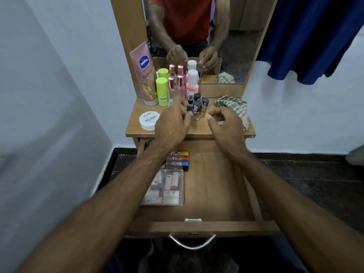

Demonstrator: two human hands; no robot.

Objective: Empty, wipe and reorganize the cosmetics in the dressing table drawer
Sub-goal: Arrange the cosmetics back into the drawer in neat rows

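A: Hands, two. Where do they stand?

B: Left hand, over the dressing table top, fingers closing on the small nail polish bottles; whether it grips one I cannot tell. Right hand, just beside the same cluster, fingers loosely curled, holding nothing that shows.

A: Listing by size, then?

B: Drawer, pulled open below both forearms, right half bare. Pink lotion tube, leaning at the back left against the mirror frame. Checked cloth, crumpled on the top just beyond the right hand. Clear plastic case (compartmented, in the drawer's left half, under the left forearm). White nail polish remover tub, left of the left hand. Green-capped bottle and pink bottle, upright behind the hands. Coloured sticks, stacked just behind the case.
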